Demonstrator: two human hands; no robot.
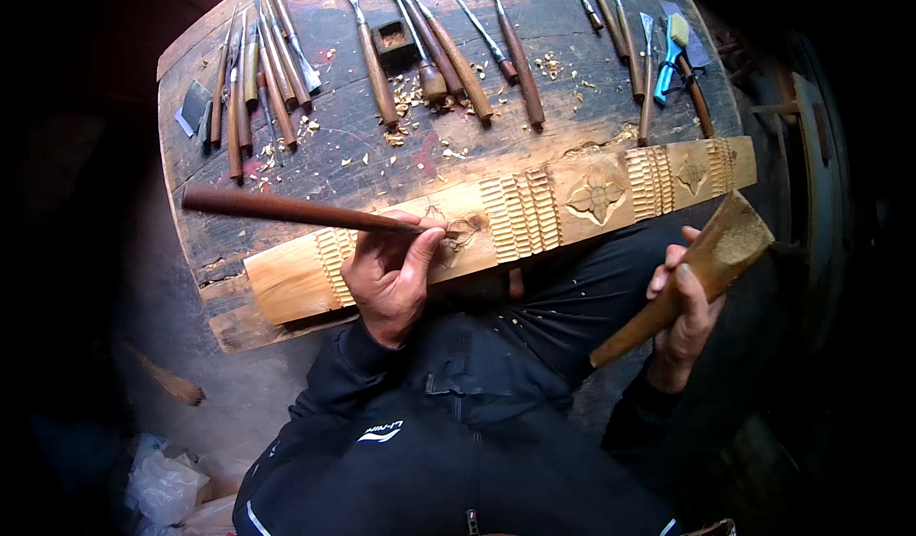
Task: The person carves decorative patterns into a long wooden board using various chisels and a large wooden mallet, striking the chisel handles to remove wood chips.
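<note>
A long pale board (297, 278) lies along the table's front edge, carved with ribbed bands and four-petal flowers, one partly outlined near the middle. My left hand (392, 280) is closed on a long dark-handled chisel (281, 208), held at a slant with its working end at that middle flower; fingertips rest on or just over the board. My right hand (685, 316) grips a wooden mallet (718, 250) beside the board's right part, above my lap.
Several chisels (372, 73) lie across the back of the worn table (324, 154) among shavings, with a small dark block (389, 31), a blue brush (667, 76) and flat grey pieces (196, 106). A plastic bag (164, 483) sits on the floor at lower left.
</note>
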